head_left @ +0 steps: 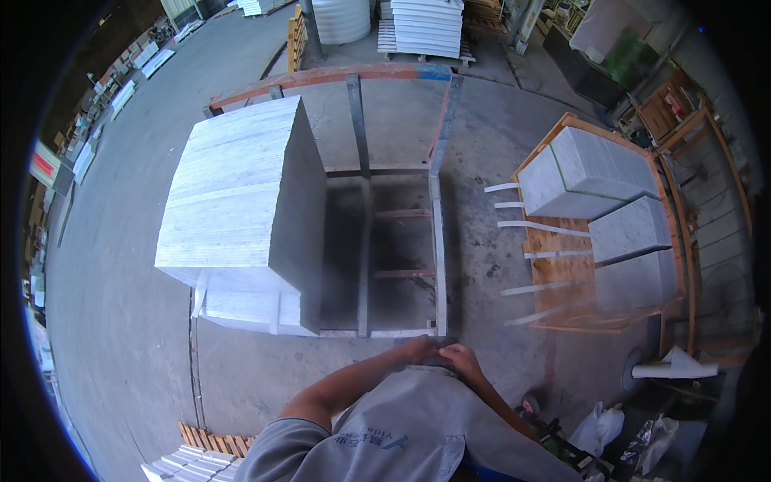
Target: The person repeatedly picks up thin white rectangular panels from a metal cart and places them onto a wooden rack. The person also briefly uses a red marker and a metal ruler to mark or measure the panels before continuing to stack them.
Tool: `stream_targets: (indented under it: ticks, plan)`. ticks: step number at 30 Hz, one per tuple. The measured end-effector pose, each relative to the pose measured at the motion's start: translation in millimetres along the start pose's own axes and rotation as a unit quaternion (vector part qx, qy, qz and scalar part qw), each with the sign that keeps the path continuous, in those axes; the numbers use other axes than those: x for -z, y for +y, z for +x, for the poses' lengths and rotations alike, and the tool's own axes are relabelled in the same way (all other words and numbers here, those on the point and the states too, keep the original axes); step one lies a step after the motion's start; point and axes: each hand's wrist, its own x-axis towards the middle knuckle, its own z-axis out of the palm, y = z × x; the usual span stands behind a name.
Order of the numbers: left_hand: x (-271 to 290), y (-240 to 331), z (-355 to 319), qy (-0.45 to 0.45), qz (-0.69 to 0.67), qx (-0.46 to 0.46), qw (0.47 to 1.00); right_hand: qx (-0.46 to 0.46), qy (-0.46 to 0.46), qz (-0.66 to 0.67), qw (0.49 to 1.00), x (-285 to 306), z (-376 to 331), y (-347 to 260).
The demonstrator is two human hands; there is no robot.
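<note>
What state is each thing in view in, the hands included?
Left hand: fingers bent, close to the right hand; any hold unclear.
Right hand: fingers bent; any hold unclear.
Large white slab stack: standing in the rack's left part.
Metal rack: partly loaded.
Wooden crate: open-topped, loaded with stone.
Crate's far stone stack: banded in green.
White straps: loose, ends past the crate's left edge.

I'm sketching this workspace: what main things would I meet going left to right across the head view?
Large stack of white stone slabs, middle upright grey metal post, bare left hand, bare right hand, rectangular block of pale stone slabs with green strap.
</note>
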Motion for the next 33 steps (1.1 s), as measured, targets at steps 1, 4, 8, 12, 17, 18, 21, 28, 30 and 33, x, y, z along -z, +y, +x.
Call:
stream_targets:
  ticks: [1,4,8,12,17,18,21,28,30,33]
  plan:
    - [0,1,-3,-0.007,0.028,0.003,1.0,-0.008,-0.013,-0.006,1.0,0,-2,-1]
    - [5,8,-12,-0.002,0.012,-0.002,1.0,-0.005,-0.018,0.018,1.0,6,1,1]
    - [19,-4,-38,-0.019,0.147,0.153,0.977,0.177,0.074,0.023,0.981,44,17,0]
    - [27,-54,-97,0.136,0.052,0.257,0.955,0.089,0.157,0.27,0.946,130,31,-36]
    - [0,-94,-147,0.25,0.073,0.118,0.958,0.081,0.179,0.25,0.948,178,41,-68]
    - [-6,-92,-149,0.264,0.066,0.123,0.954,0.079,0.171,0.243,0.952,177,48,-72]
    - [-24,-71,-161,0.279,0.04,0.164,0.945,0.076,0.134,0.245,0.957,170,73,-80]
    - [-36,-20,-182,0.34,-0.185,0.283,0.877,0.07,0.081,0.218,0.97,141,119,-94]
    - [-20,-17,-183,0.395,-0.363,0.331,0.776,0.052,0.092,0.216,0.971,134,120,-86]
    - [28,-31,-187,0.518,-0.458,0.228,0.686,-0.005,0.092,0.193,0.977,118,118,-49]
